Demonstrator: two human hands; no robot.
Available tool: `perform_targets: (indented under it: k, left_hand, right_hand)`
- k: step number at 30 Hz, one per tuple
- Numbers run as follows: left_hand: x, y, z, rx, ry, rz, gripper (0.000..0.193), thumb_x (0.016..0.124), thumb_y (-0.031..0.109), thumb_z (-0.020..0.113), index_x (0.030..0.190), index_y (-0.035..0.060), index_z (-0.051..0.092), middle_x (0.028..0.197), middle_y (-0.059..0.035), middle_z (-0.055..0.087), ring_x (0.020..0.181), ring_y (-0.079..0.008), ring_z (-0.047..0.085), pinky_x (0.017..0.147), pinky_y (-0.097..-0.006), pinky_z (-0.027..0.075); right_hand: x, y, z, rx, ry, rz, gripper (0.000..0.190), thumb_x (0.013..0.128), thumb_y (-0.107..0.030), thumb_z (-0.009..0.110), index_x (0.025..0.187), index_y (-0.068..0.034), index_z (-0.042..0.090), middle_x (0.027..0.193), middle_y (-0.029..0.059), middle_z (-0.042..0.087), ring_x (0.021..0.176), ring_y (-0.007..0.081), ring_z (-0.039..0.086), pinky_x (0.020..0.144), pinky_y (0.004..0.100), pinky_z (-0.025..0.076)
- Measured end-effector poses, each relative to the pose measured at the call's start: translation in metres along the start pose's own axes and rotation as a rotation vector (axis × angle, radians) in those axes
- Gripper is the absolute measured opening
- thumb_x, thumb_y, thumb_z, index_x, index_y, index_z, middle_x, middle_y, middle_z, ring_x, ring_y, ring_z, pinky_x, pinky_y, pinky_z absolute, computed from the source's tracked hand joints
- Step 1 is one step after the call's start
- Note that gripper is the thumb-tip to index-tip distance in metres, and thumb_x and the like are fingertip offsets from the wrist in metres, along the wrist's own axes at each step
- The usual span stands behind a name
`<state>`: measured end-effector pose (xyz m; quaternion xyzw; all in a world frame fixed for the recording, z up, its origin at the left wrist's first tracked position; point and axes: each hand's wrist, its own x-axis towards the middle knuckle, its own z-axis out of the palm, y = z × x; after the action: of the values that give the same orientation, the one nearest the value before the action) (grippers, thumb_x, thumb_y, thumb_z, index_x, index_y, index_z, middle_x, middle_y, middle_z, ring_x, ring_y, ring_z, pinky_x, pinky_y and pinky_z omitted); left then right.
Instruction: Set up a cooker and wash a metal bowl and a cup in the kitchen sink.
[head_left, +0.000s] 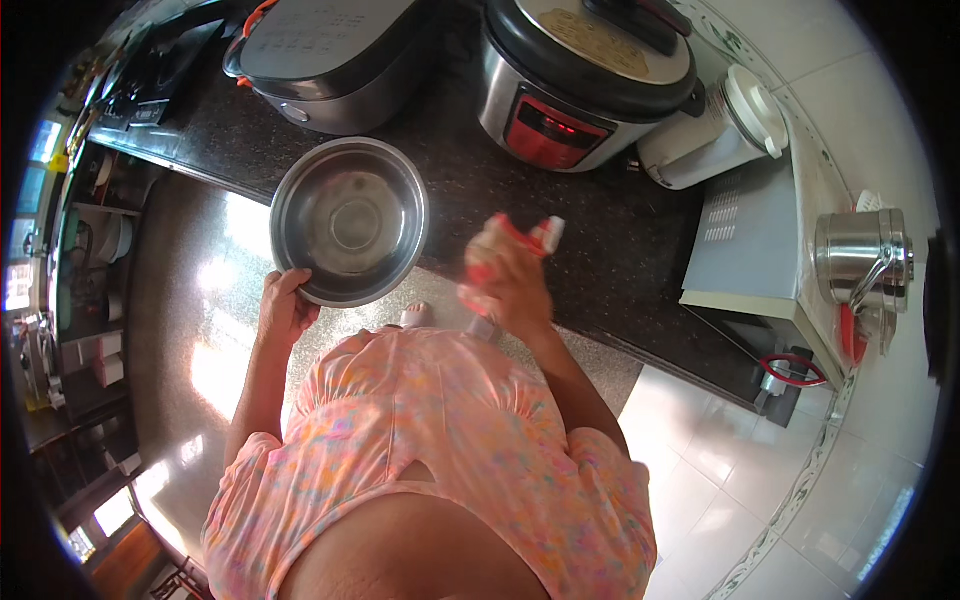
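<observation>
My left hand (289, 304) grips the near left rim of a round stainless steel bowl (352, 225), thumb over the edge. Nothing shows inside the bowl, and its far side overlaps the dark countertop in view. To the right, my right hand (514, 289) is closed around a crumpled red and white cloth (506, 232), blurred by motion. The cloth sticks out past my fingers on both sides, above the counter's front edge. Hand and bowl are apart.
On the dark speckled stone countertop (465, 172) stand a grey oval lidded appliance (330, 67), an electric pressure cooker (585, 82) with a lit red panel, a white lidded container (712, 127) and a microwave oven (750, 232). A steel canister (862, 259) is at the right.
</observation>
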<state>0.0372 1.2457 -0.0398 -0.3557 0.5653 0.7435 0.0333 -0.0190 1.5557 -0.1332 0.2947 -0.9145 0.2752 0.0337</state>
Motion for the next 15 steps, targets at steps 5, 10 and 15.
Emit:
perform_targets:
  k: [5,10,15]
  left_hand:
    - [-0.001,-0.005,-0.020,-0.068,0.077,0.008,0.022,0.074,0.011,0.046,0.060,-0.0056,0.046,0.044,-0.0098,0.045,0.026,-0.0159,0.038,0.022,-0.0239,0.025]
    - [-0.007,-0.009,-0.041,-0.104,0.146,0.012,0.021,0.074,0.010,0.045,0.061,-0.0059,0.046,0.044,-0.0104,0.045,0.026,-0.0161,0.038,0.022,-0.0239,0.025]
    - [-0.009,-0.015,-0.075,-0.153,0.242,0.019,0.019,0.074,0.009,0.044,0.063,-0.0061,0.047,0.045,-0.0112,0.047,0.027,-0.0158,0.039,0.023,-0.0236,0.026]
  right_hand:
    - [-0.062,0.032,-0.035,-0.271,-0.051,0.215,0.065,0.069,-0.028,0.061,0.124,-0.005,0.035,0.130,0.0184,0.028,0.120,0.0388,0.025,0.099,0.0463,0.021]
    - [-0.033,0.011,-0.003,-0.368,0.004,0.302,0.074,0.069,-0.039,0.059,0.123,0.002,0.032,0.132,0.0218,0.023,0.120,0.0440,0.021,0.098,0.0542,0.016]
    - [0.048,-0.039,0.039,-0.212,-0.117,0.044,0.077,0.071,-0.046,0.054,0.125,0.001,0.027,0.135,0.0210,0.017,0.121,0.0447,0.018,0.099,0.0545,0.013]
